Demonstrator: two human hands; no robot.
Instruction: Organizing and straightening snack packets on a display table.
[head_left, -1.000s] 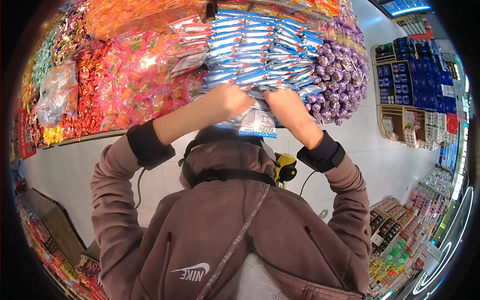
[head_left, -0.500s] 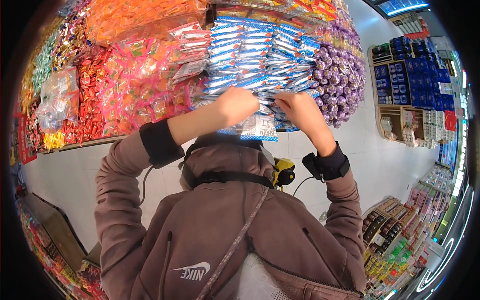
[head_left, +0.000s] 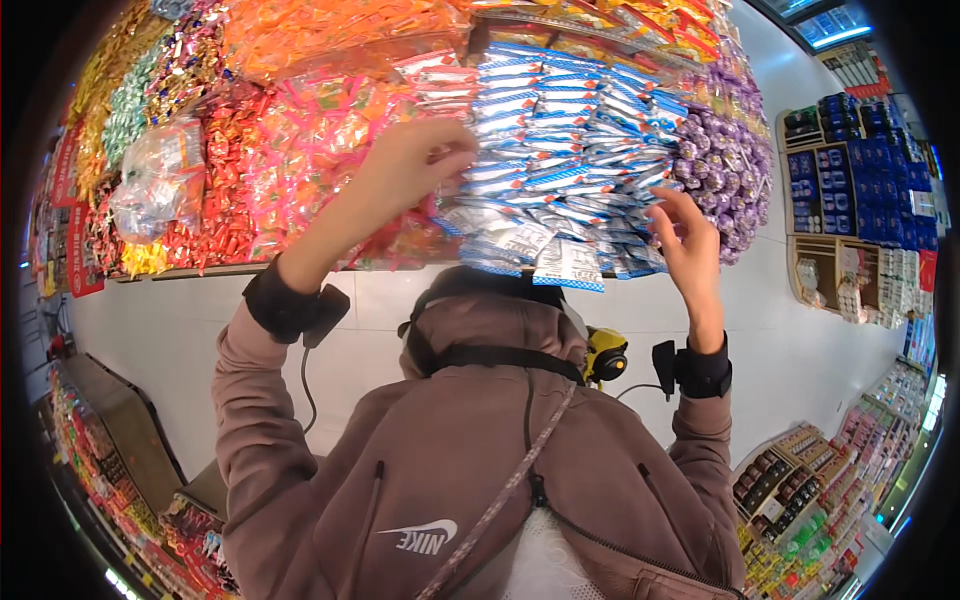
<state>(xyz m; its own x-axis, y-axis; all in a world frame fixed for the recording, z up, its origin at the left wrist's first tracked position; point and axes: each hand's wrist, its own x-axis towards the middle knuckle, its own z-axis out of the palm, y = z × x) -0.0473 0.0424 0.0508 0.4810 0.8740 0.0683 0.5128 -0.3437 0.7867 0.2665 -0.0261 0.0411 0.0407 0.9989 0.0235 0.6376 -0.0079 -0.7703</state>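
Note:
My left hand [head_left: 428, 152] hovers over the pink-wrapped candy [head_left: 300, 150] beside the left edge of the blue-and-white packets [head_left: 540, 125], its fingers loosely curved and apart, with nothing visible in them. My right hand [head_left: 682, 232] is at the right edge of those packets, fingers bent and apart, holding nothing I can see. The packets lie in overlapping columns; a few loose ones [head_left: 568, 262] lie flatter at the front edge. Purple wrapped round candies [head_left: 730, 180] are piled just to the right. Red-and-white packets [head_left: 440, 85] stand behind my left hand.
Orange candy [head_left: 340, 30] fills the back of the display, and a clear bag [head_left: 158, 185] sits on red candy at the left. Shelves of blue containers [head_left: 860, 170] stand across the floor [head_left: 770, 370] at right; more stocked shelves [head_left: 805, 490] are at lower right.
Both hands have come apart from the middle of the blue packets: my left up and leftward, my right out to the right. Their fingers have loosened, and the front packets are uncovered.

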